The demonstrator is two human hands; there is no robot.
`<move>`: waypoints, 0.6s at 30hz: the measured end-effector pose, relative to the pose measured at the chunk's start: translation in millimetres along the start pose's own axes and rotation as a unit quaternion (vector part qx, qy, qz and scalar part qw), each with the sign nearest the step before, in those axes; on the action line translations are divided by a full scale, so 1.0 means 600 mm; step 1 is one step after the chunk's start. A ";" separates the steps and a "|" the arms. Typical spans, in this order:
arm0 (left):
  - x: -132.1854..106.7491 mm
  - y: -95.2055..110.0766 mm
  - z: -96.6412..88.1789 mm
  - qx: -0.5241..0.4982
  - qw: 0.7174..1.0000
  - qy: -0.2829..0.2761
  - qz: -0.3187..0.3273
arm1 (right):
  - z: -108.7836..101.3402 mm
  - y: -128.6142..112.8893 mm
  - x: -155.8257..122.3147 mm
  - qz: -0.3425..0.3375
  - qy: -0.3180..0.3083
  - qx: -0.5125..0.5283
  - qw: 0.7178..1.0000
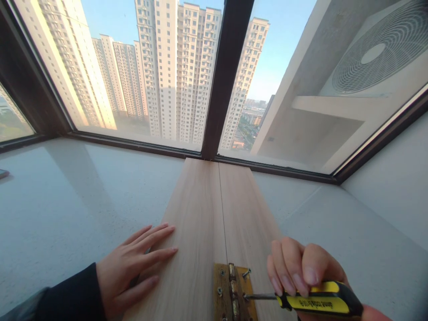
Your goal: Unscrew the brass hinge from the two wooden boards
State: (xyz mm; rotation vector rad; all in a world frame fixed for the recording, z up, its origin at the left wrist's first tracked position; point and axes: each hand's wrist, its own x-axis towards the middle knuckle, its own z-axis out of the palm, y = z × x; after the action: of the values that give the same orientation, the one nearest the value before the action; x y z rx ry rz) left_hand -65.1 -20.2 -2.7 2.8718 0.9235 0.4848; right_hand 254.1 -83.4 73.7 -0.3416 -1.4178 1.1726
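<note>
Two pale wooden boards (197,214) lie side by side, a thin dark seam between them. A brass-coloured hinge (233,290) sits across the seam at the bottom of the view, with screws in several of its holes. One screw (246,272) at its upper right stands tilted and partly raised. My left hand (133,263) rests with fingers spread on the left board's edge. My right hand (310,267) is closed around the yellow and black handle of a screwdriver (321,299). Its tip meets the hinge's right leaf at a screw hole; the screw there is hard to make out.
The boards lie on a white speckled sill (110,196) and reach the dark window frame (210,111). A white wall (394,156) bounds the right side. A small dark object (4,174) lies at the far left edge. Tall buildings (163,67) stand outside the glass.
</note>
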 end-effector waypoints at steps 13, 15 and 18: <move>0.000 0.000 -0.001 -0.004 1.000 -0.003 -0.002 | 0.004 -0.003 -0.017 -0.016 0.038 -0.033 0.999; 0.000 0.000 0.000 -0.007 1.000 0.002 -0.002 | 0.007 -0.002 -0.016 -0.008 0.047 -0.021 0.999; -0.001 0.000 0.002 -0.001 1.000 0.006 -0.004 | 0.009 -0.002 -0.012 -0.004 0.048 -0.021 0.999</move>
State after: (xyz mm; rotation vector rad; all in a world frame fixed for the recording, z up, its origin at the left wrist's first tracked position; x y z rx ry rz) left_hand -65.2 -20.5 -3.8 2.8641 0.9362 0.5039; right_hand 251.7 -91.9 72.0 -0.4167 -1.3606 1.1075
